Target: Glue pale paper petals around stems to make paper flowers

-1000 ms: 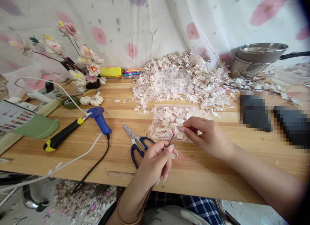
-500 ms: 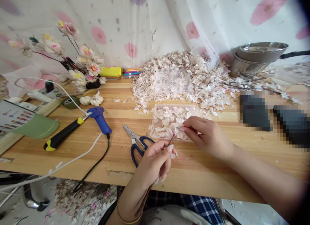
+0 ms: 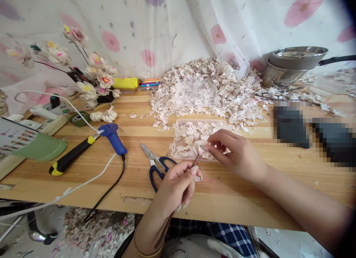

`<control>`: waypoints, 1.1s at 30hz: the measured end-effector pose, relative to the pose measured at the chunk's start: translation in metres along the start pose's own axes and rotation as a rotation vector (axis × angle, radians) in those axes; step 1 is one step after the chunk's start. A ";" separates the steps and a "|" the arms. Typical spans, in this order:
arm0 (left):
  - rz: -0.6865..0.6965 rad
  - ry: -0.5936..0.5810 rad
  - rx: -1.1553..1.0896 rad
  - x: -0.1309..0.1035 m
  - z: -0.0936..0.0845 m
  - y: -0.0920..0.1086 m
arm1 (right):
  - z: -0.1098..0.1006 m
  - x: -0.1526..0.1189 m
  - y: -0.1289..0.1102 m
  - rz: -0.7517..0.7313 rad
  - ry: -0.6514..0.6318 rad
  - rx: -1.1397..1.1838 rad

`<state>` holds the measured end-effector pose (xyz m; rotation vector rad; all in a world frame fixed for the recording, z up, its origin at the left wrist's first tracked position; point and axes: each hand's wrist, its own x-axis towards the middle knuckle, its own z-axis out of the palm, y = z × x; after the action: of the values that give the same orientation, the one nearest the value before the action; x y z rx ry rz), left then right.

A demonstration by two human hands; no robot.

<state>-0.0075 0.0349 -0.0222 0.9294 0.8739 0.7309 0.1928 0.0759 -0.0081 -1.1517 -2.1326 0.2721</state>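
Note:
Between finger and thumb, my left hand (image 3: 179, 184) is closed on a thin dark stem (image 3: 196, 159) that slants up to a small pink tip. A pale petal (image 3: 200, 145) stands at that tip, and my right hand (image 3: 236, 150) pinches its edge with thumb and forefinger. Directly behind both hands lies a clear plastic box (image 3: 173, 148) of loose cream petals (image 3: 189, 139), partly covered by my right hand. Scissors with dark blue handles (image 3: 155, 169) rest just left of my left hand, blades pointing away from me.
A blue glue gun (image 3: 112, 137) with cords lies left, beside a black-and-yellow handled tool (image 3: 72, 154). Made-up flowers (image 3: 97, 76) stand back left. A big heap of dried petals (image 3: 167, 91) lies at the back, steel pans (image 3: 289, 67) at back right, dark blurred objects (image 3: 290, 126) at right.
The view has shifted slightly. My right fingers have moved a little on the petal at the stem's tip; my left hand keeps its hold on the stem.

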 end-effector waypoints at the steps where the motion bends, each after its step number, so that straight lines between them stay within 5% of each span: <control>1: 0.002 -0.001 -0.001 0.000 0.000 0.000 | 0.001 0.000 0.000 -0.016 0.042 0.002; 5: -0.006 -0.052 -0.046 0.002 -0.003 -0.002 | 0.004 -0.001 0.001 -0.160 0.171 -0.008; 15: 0.047 -0.126 -0.218 0.003 -0.007 -0.008 | 0.002 -0.002 0.004 -0.409 0.188 -0.101; 21: 0.082 -0.167 -0.272 0.004 -0.011 -0.009 | -0.001 -0.002 0.004 -0.480 0.084 -0.208; 33: 0.115 -0.143 -0.259 0.002 -0.011 -0.009 | 0.001 -0.002 0.003 -0.482 0.084 -0.232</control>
<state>-0.0150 0.0372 -0.0342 0.7944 0.5874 0.8441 0.1952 0.0761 -0.0115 -0.7177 -2.3278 -0.2430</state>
